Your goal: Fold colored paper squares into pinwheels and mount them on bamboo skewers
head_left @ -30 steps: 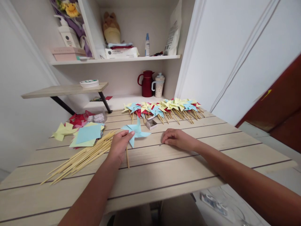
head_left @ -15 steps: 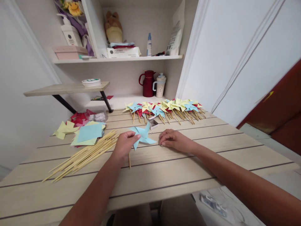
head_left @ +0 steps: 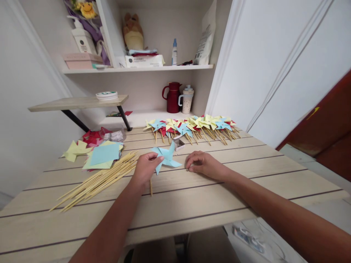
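Observation:
My left hand (head_left: 146, 166) pinches a light blue paper pinwheel (head_left: 168, 159) by its left side, thumb on top. A short wooden stick (head_left: 151, 188) sticks out below that hand; whether it is joined to the pinwheel is hidden. To the right, my right hand (head_left: 201, 163) rests low over the table with fingers curled and thumb against fingertip. A tiny dark speck shows at its fingertips, too small to name. Just behind the pinwheel sits a small open box (head_left: 179, 145); its contents are unclear.
A bundle of wooden sticks (head_left: 98, 179) lies left of my left hand. Beyond it are stacked paper squares (head_left: 104, 155) and a yellow paper pinwheel (head_left: 76, 150). Several finished pinwheels (head_left: 192, 126) line the table's back, before a red jug (head_left: 173, 98) and a cup (head_left: 187, 100).
Almost nothing differs. My right fingers have shifted very slightly at the tips, while my left hand and the pinwheel stay in place.

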Motion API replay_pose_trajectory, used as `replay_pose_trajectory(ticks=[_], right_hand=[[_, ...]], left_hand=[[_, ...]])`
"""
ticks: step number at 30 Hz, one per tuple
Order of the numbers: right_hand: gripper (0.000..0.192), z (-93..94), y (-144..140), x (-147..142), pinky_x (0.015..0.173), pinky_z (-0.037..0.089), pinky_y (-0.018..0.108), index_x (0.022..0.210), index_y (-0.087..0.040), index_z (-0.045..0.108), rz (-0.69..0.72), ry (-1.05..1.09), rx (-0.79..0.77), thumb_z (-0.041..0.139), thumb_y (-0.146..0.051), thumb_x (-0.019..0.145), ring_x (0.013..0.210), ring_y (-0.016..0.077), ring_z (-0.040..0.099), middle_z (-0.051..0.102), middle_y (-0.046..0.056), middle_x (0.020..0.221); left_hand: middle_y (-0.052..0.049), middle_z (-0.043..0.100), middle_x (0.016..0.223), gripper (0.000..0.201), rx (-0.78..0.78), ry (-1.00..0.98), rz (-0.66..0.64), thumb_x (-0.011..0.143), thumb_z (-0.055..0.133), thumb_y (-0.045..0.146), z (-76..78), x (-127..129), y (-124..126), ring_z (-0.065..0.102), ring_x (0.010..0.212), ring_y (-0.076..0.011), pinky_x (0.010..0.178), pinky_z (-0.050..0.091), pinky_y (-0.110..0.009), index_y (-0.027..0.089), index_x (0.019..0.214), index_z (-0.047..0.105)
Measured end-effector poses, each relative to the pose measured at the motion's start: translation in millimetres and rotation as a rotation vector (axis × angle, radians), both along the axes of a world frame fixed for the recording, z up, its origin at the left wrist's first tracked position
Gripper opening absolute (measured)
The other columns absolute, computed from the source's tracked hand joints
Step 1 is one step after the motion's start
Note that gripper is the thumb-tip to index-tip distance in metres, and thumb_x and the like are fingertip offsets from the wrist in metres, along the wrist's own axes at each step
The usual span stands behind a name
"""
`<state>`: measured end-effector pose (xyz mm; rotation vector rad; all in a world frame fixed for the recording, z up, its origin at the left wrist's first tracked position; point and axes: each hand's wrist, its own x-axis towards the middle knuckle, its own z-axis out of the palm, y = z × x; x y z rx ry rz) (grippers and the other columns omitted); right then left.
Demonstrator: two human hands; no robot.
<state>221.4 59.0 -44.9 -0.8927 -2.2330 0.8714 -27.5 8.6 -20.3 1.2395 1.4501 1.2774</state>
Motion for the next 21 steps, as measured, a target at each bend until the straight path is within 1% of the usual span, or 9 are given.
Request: replay_pose_trajectory(ticks=[6, 12, 17, 21], right_hand=[[0.008, -1.2, -1.4, -1.7, 0.089, 0.047, 0.038, 0.086, -0.026, 0.074, -0.031, -0.013, 0.030, 0.072, -0.032, 0.080, 0.095, 0.0221, 0.063, 0.072, 0.004, 0.093], [0.008, -2.8, -2.4, -4.5, 0.093, 0.046, 0.039, 0.087, -0.025, 0.074, -0.048, -0.018, 0.051, 0.072, -0.030, 0.080, 0.097, 0.0220, 0.062, 0.071, 0.004, 0.096], [0.012, -2.6, -1.8, -3.0, 0.093, 0.047, 0.038, 0.087, -0.024, 0.075, -0.064, 0.004, -0.013, 0.074, -0.032, 0.078, 0.099, 0.0218, 0.062, 0.068, 0.006, 0.103], [0.014, -2.8, -3.9, -5.7, 0.096, 0.045, 0.039, 0.082, -0.024, 0.075, -0.113, -0.006, -0.041, 0.077, -0.035, 0.074, 0.102, 0.0226, 0.061, 0.063, 0.006, 0.108]], left_hand=[[0.002, 0.054, 0.061, 0.028, 0.007, 0.001, 0.012, 0.061, 0.077, 0.042, -2.5, -1.1, 0.8, 0.042, 0.056, -0.0110, 0.052, 0.031, -0.023, 0.016, 0.066, 0.067], [0.003, 0.055, 0.061, 0.029, 0.001, -0.013, 0.019, 0.059, 0.078, 0.042, -3.9, -1.1, 3.1, 0.043, 0.056, -0.0110, 0.052, 0.032, -0.023, 0.016, 0.068, 0.068], [0.003, 0.055, 0.060, 0.031, 0.005, -0.018, 0.019, 0.059, 0.078, 0.044, -4.1, -1.4, 2.7, 0.044, 0.056, -0.0110, 0.053, 0.033, -0.023, 0.016, 0.069, 0.068], [0.002, 0.056, 0.060, 0.031, 0.021, -0.020, 0.017, 0.059, 0.079, 0.043, -3.9, -1.6, 2.1, 0.045, 0.056, -0.0112, 0.053, 0.033, -0.023, 0.016, 0.067, 0.068]])
